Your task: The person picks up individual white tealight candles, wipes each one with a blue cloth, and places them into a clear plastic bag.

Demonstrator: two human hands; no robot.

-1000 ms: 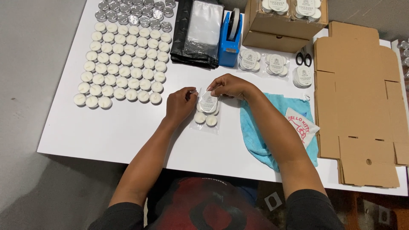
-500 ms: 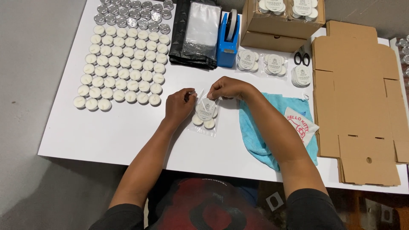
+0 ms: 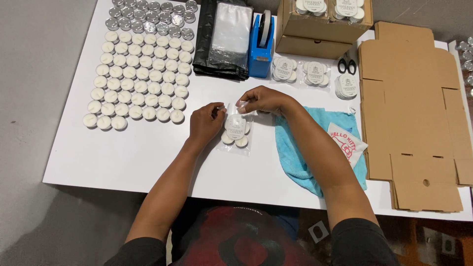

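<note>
left hand (image 3: pixel 206 123) and right hand (image 3: pixel 263 100) sit at frame centre, fingers pinched together on the top edge of a clear plastic bag (image 3: pixel 236 133) of white tealights lying on the white table (image 3: pixel 138 152); rows of loose tealights (image 3: pixel 140 74) at upper left; blue tape dispenser (image 3: pixel 260 49) upper centre; blue cloth (image 3: pixel 300 152) just right of the bag; flat cardboard (image 3: pixel 414 113) at right.

clear plastic bag (image 3: pixel 237 134) of white tealight candles (image 3: pixel 235 129), flat on white table, top edge pinched between both hands
</note>
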